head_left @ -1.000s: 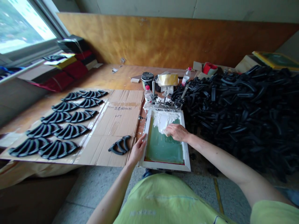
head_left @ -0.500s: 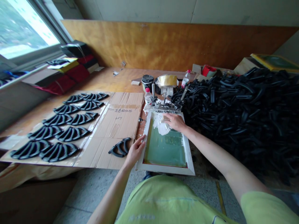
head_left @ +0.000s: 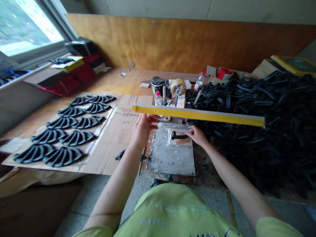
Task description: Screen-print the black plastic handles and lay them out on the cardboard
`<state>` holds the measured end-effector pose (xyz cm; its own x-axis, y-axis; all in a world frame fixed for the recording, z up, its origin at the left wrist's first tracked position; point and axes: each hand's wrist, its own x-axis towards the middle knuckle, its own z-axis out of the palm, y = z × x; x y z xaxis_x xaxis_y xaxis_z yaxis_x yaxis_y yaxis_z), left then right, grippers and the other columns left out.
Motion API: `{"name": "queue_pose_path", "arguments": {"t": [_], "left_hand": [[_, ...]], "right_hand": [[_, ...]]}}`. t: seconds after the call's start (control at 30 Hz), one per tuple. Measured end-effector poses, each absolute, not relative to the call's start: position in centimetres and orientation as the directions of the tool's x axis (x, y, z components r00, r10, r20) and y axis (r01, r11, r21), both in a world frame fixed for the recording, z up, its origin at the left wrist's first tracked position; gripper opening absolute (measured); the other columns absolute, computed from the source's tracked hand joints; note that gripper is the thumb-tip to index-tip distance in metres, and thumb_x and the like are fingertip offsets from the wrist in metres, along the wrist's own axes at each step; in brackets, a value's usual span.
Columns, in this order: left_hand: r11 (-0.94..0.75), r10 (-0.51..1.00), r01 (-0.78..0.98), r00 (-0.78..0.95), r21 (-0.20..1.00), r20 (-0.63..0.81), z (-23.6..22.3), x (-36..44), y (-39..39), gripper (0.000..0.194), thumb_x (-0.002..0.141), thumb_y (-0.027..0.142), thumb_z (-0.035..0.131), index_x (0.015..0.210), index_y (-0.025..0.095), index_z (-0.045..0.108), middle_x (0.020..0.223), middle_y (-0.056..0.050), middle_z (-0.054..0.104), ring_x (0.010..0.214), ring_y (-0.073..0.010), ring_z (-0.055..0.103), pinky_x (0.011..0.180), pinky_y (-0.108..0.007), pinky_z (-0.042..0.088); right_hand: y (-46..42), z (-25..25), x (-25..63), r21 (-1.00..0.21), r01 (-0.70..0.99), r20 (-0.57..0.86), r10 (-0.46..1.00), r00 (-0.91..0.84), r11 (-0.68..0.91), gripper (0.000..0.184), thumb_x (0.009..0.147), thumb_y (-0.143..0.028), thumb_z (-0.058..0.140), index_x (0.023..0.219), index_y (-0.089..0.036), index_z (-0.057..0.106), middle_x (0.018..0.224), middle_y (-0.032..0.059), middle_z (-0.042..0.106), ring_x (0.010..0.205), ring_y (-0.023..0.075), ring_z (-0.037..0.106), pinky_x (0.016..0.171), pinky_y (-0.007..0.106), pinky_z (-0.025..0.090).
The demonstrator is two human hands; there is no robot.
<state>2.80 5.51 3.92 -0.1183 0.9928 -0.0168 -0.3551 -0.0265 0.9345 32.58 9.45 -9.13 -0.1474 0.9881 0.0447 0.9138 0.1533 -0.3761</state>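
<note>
A screen-printing frame [head_left: 197, 114] is raised and seen nearly edge-on as a long yellow and white bar. My left hand [head_left: 140, 130] is just beneath its left end, fingers apart and pointing right; the bar hides part of it, and I cannot tell whether it touches the frame. Below lies a grey metal base plate [head_left: 170, 159]. On the plate, a black handle [head_left: 179, 136] rests in a taped, clear-wrapped holder [head_left: 181, 141]. My right hand [head_left: 197, 135] pinches the right end of this handle with thumb and fingertips.
Curved black handles [head_left: 64, 154] sit in fanned rows on cardboard [head_left: 106, 148] at left. A large heap of black handles [head_left: 247, 148] fills the right. Behind the plate are tape rolls [head_left: 178, 87], a black tub [head_left: 158, 84] and small bottles [head_left: 198, 82].
The frame has swung up off the base plate, uncovering the handle in its holder. My left hand has moved forward from the frame's side; my right hand has left the white ink for the handle.
</note>
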Motion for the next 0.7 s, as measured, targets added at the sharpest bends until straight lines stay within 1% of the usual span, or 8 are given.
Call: {"name": "queue_pose_path", "arguments": {"t": [0.1,0.2,0.27,0.4,0.47,0.53,0.6,0.7], "left_hand": [[0.036,0.982,-0.384,-0.159,0.923,-0.105,1.9,3.9,4.5,0.056,0.086,0.062,0.048,0.122,0.020,0.053,0.090,-0.004,0.068,0.070,-0.0109,0.064,0.053,-0.019,0.046],[0.410,0.910,-0.335,0.090,0.848,-0.404,-2.0,5.6,1.2,0.059,0.083,0.062,0.054,0.122,0.018,0.054,0.097,-0.010,0.071,0.073,-0.0160,0.067,0.051,-0.021,0.048],[0.600,0.800,-0.310,0.213,0.738,-0.561,-4.5,6.6,-1.4,0.057,0.082,0.062,0.056,0.117,0.017,0.056,0.099,-0.013,0.071,0.080,-0.0208,0.069,0.054,-0.025,0.051],[0.629,0.751,-0.368,0.061,0.685,-0.657,-8.5,4.5,-5.3,0.040,0.082,0.053,0.060,0.096,0.015,0.060,0.081,-0.008,0.070,0.073,-0.0198,0.070,0.051,-0.023,0.050],[0.588,0.744,-0.326,-0.139,0.740,-0.653,-10.3,0.7,-6.5,0.034,0.085,0.047,0.056,0.093,0.014,0.060,0.080,-0.007,0.071,0.066,-0.0176,0.069,0.050,-0.022,0.048],[0.578,0.663,-0.274,-0.391,0.769,-0.638,-12.4,-4.3,-7.8,0.033,0.088,0.045,0.048,0.090,0.014,0.060,0.077,-0.007,0.071,0.060,-0.0162,0.067,0.049,-0.023,0.048],[0.627,0.558,-0.209,-0.552,0.750,-0.620,-14.5,-9.2,-9.1,0.034,0.090,0.042,0.040,0.087,0.015,0.060,0.070,-0.006,0.069,0.054,-0.0166,0.064,0.046,-0.025,0.047],[0.758,0.406,-0.141,-0.662,0.637,-0.630,-17.1,-13.8,-10.5,0.033,0.086,0.044,0.044,0.078,0.015,0.057,0.061,-0.008,0.066,0.051,-0.0191,0.062,0.045,-0.028,0.049]], "right_hand": [[7.4,-9.9,29.9,-0.368,0.876,0.075,0.949,-0.305,0.311,0.026,0.081,-0.028,0.069,0.106,-0.023,0.064,0.102,0.0055,0.067,0.102,0.0223,0.057,0.089,0.036,0.043],[4.7,-8.3,27.0,-0.369,0.851,0.161,0.927,-0.338,0.374,0.011,0.086,-0.027,0.063,0.094,-0.021,0.067,0.094,0.0065,0.064,0.098,0.0225,0.055,0.088,0.036,0.042],[2.1,-7.3,24.9,-0.361,0.797,0.224,0.874,-0.430,0.485,0.012,0.089,-0.027,0.059,0.095,-0.021,0.067,0.091,0.0073,0.063,0.095,0.0223,0.054,0.086,0.035,0.042],[-0.6,-7.7,23.8,-0.388,0.595,0.226,0.699,-0.679,0.704,0.017,0.093,-0.029,0.054,0.101,-0.022,0.067,0.091,0.0045,0.064,0.093,0.0190,0.056,0.086,0.031,0.042],[0.5,-8.8,26.9,-0.418,0.709,0.181,0.817,-0.547,0.567,0.019,0.095,-0.029,0.050,0.099,-0.022,0.067,0.092,0.0040,0.066,0.091,0.0177,0.058,0.083,0.029,0.042],[2.7,-10.0,31.5,-0.387,0.890,0.104,0.971,-0.215,0.239,0.023,0.095,-0.020,0.045,0.095,-0.019,0.068,0.094,0.0063,0.067,0.089,0.0178,0.059,0.078,0.027,0.042],[4.8,-11.3,36.0,-0.304,0.951,0.006,0.999,0.051,-0.047,0.023,0.092,-0.015,0.046,0.095,-0.018,0.068,0.094,0.0083,0.067,0.086,0.0188,0.060,0.076,0.028,0.042],[6.2,-13.1,39.3,-0.238,0.960,-0.102,0.987,0.125,-0.146,0.025,0.090,-0.019,0.048,0.105,-0.021,0.068,0.097,0.0083,0.067,0.086,0.0193,0.061,0.074,0.027,0.042]]}}
